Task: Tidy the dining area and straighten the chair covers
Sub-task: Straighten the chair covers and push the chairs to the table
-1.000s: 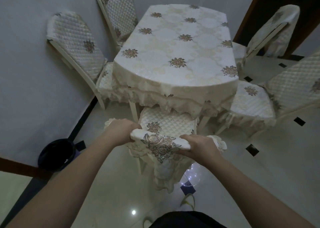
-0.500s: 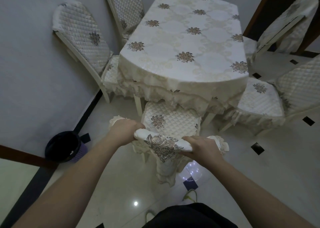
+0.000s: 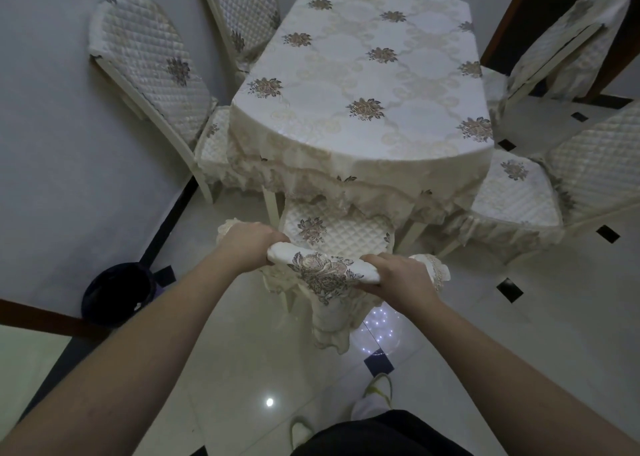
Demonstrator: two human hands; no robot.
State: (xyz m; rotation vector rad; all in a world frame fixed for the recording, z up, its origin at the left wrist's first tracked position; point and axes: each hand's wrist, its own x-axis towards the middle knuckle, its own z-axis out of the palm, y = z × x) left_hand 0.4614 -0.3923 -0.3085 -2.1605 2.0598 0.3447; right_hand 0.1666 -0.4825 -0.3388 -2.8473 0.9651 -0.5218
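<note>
Hands (image 3: 322,260) grip chair cover (image 3: 323,274) at top.

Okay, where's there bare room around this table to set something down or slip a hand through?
The tablecloth top is bare throughout. Open floor lies between the near chair and the dark bin. Crowded: the near chair's top rail, gripped by the left hand and right hand, and the lace skirts where seats tuck under the table.

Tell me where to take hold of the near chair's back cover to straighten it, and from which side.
Grip the cover at the chair's top rail, one hand near each end, coming from behind and above. The left hand and right hand grip it there now. The seat is tucked under the table, so the back is the open side.
</note>
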